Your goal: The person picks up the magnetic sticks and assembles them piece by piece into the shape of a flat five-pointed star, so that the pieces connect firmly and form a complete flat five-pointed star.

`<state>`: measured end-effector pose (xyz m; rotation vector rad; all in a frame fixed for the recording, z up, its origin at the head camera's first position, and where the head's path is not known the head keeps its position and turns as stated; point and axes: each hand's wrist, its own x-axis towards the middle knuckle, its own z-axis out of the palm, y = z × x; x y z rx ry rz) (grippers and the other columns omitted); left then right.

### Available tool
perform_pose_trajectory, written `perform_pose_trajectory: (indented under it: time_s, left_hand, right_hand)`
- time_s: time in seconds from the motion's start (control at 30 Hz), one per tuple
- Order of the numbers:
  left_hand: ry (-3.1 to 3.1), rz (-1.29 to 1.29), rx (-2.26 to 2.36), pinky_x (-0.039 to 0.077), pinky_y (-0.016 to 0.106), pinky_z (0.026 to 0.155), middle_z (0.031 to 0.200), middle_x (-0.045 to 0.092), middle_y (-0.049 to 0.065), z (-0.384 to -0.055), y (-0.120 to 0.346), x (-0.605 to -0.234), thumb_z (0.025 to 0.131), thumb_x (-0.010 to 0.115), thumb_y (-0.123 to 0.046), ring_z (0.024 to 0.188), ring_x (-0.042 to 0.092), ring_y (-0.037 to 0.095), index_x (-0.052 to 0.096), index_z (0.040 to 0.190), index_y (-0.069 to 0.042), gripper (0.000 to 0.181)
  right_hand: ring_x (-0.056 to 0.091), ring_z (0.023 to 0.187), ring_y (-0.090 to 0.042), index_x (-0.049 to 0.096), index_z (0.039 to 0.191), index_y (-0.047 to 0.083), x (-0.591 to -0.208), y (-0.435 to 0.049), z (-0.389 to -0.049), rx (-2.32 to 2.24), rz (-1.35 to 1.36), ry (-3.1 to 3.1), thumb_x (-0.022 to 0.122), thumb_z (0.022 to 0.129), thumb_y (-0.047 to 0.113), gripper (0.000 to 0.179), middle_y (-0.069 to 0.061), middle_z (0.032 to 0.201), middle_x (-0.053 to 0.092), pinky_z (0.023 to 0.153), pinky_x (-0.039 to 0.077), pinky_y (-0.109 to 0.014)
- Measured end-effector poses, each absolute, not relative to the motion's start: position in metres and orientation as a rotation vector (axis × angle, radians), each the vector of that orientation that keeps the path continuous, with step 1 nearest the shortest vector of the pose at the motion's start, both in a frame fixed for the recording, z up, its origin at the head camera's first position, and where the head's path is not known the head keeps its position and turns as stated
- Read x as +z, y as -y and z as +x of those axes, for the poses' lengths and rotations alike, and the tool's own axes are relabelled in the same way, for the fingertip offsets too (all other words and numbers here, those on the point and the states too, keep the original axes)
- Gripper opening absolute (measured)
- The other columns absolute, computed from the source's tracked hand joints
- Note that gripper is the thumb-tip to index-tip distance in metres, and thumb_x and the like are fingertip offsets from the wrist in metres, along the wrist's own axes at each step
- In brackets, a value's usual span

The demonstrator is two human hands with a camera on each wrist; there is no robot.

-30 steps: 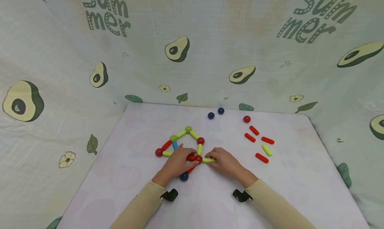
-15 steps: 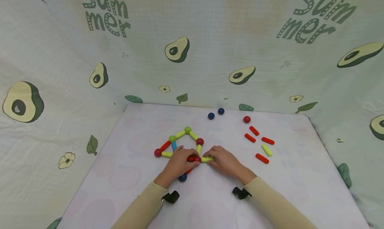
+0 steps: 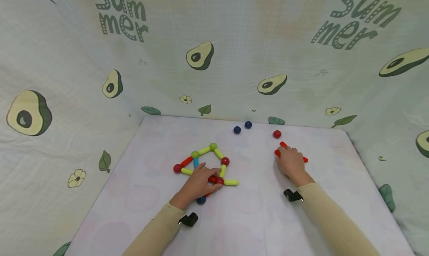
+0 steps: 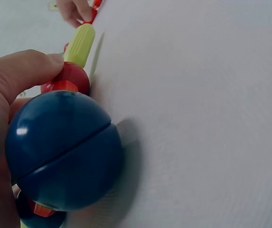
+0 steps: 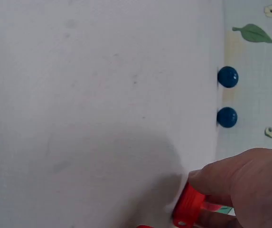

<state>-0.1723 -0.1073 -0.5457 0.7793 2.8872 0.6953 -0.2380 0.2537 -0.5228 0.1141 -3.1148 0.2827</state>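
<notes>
My left hand point(image 3: 199, 182) grips a red ball point(image 3: 219, 181) at the corner of a frame of magnetic rods and balls; its thumb presses on that ball in the left wrist view. From the ball a yellow-green rod point(image 3: 231, 182) points right, its far end free. A dark blue ball point(image 4: 64, 149) stands close below the left hand, joined by a red rod mostly hidden. At the right, my right hand point(image 3: 291, 162) pinches a red rod point(image 5: 189, 206) between thumb and fingers, low over the table. The hand covers some of the loose rods there.
Two dark blue balls point(image 3: 237, 130) and a loose red ball point(image 3: 277, 134) lie near the table's back edge. Another red rod point(image 3: 283, 144) shows beyond the right hand's fingers. Green balls point(image 3: 213, 147) form the frame's far corners. A printed cloth point(image 3: 231, 54) rises behind the table.
The right hand has let go of the yellow-green rod, which stays on the red ball, and has moved right to the loose rods. The left hand keeps its hold.
</notes>
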Motion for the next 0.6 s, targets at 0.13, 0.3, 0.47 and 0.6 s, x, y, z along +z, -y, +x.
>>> perform_pose_trajectory:
  time_s: [0.13,0.3,0.47,0.6]
  left_hand:
    - [-2.9,0.813,0.681,0.025,0.053,0.119,0.107,0.074,-0.01,-0.171,0.106,-0.546,0.09,0.075,-0.048,0.105,0.066,0.014,0.063,0.141,-0.018,0.06]
    - [-2.909,0.807,0.708,0.026,0.052,0.119,0.111,0.074,-0.009,-0.17,0.107,-0.547,0.09,0.075,-0.048,0.108,0.066,0.014,0.063,0.141,-0.02,0.059]
    - [-2.918,0.788,0.692,0.025,0.05,0.12,0.116,0.073,-0.008,-0.171,0.107,-0.55,0.09,0.075,-0.049,0.11,0.066,0.013,0.062,0.142,-0.02,0.061]
    - [-2.922,0.766,0.669,0.024,0.048,0.121,0.117,0.072,-0.008,-0.173,0.106,-0.552,0.09,0.073,-0.051,0.111,0.065,0.012,0.061,0.143,-0.022,0.061]
  right_hand:
    - [0.06,0.093,-0.041,0.063,0.124,-0.003,-0.528,-0.254,-0.238,0.38,0.118,3.153,0.069,0.095,0.014,0.034,-0.024,0.109,0.064,0.081,0.053,-0.055]
    - [0.058,0.086,-0.029,0.064,0.127,0.002,-0.53,-0.235,-0.232,0.563,0.195,3.201,0.071,0.096,0.018,0.035,-0.015,0.101,0.062,0.078,0.056,-0.045]
    - [0.057,0.084,-0.021,0.067,0.119,0.009,-0.528,-0.201,-0.219,0.921,0.326,3.202,0.072,0.096,0.023,0.028,-0.004,0.094,0.063,0.077,0.052,-0.037]
    - [0.055,0.075,-0.017,0.068,0.109,0.013,-0.529,-0.172,-0.207,1.166,0.359,3.177,0.073,0.095,0.026,0.02,0.001,0.083,0.062,0.069,0.047,-0.031]
